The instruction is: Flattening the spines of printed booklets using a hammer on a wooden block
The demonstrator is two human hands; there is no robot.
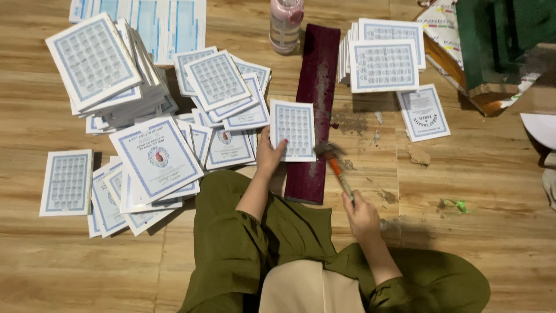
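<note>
White-and-blue printed booklets (pixel 156 156) lie heaped on the floor; a printed cardboard box (pixel 446 35), perhaps, sits top right.

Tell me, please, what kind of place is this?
Probably a home or small workshop floor used for binding booklets: wood-pattern flooring, piles of thin booklets, and a hammer in the right hand.
</note>
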